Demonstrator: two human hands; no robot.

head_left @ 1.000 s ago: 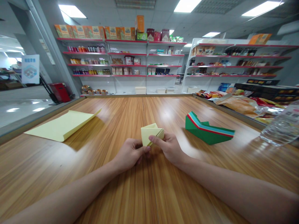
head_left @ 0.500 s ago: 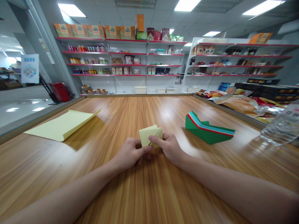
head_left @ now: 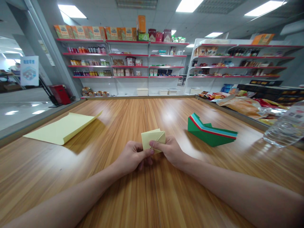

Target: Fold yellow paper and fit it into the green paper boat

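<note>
Head view has the folded yellow paper [head_left: 147,138] between your left hand [head_left: 134,157], pinching its near edge, and your right hand [head_left: 175,152], gripping its right side, diagonal fold slanting toward far right.

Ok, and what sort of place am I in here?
Probably a small shop, or a room set up like one: red-edged shelves at the back hold rows of small bottles and orange boxes, and bagged goods lie past the table's right edge.
</note>
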